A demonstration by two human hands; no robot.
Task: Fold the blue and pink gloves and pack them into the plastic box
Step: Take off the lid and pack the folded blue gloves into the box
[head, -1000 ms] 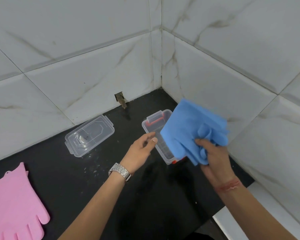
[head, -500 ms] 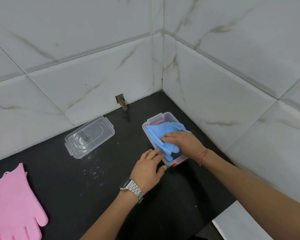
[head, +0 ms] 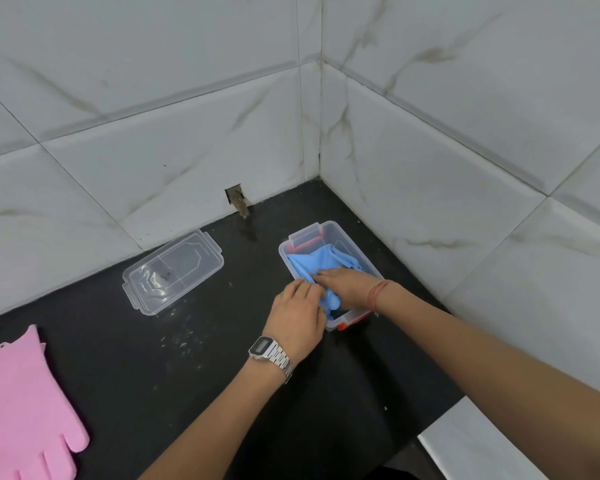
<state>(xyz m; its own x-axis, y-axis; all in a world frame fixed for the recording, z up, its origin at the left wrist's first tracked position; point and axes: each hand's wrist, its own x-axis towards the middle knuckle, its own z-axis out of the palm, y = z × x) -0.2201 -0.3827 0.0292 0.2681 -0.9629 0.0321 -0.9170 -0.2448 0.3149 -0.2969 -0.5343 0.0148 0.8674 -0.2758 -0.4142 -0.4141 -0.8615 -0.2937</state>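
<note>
From the head view, the blue glove [head: 321,263], held up in the air a second ago, now lies crumpled inside the clear plastic box [head: 361,252]. The right hand [head: 347,284] presses it down, fingers together; the left hand [head: 297,315] curls at the box's near rim, tucking. The pink glove [head: 21,407] waits flat, far left of the box.

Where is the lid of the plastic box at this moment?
In the head view the clear lid lies on the black counter by the back wall, left of the plastic box, apart from both hands.
</note>
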